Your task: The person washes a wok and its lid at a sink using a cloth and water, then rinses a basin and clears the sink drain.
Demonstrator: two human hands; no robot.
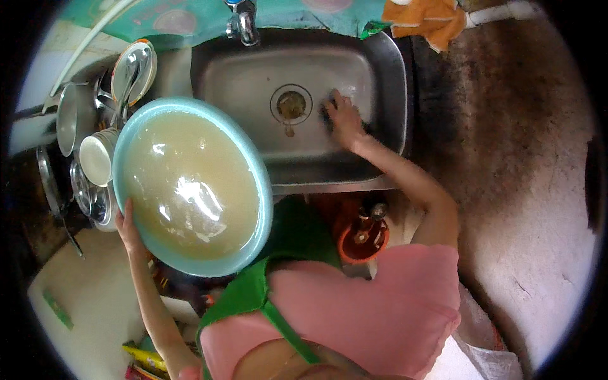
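Observation:
My left hand (pixel 128 228) grips the left rim of a large light-blue basin (pixel 259 156). Its inside looks tan and glossy, with bright reflections; this appears to be cloudy water. The basin overlaps the left front corner of a stainless steel sink (pixel 237 80). Down in the sink, to the right of the drain (pixel 290 105), my right hand (pixel 344 118) reaches against the sink floor, slightly blurred. Dark patches show beside its fingers; whether they are a scrubbing pad or shadow I cannot tell. Bits of brownish residue lie in and below the drain.
A chrome faucet (pixel 247 26) rises behind the sink. Left of it stand a plate (pixel 135 71), stacked bowls (pixel 97 159) and a metal pot (pixel 71 118). An orange cloth (pixel 425 21) hangs at the back right. Below the sink front sits an orange-red container (pixel 363 247).

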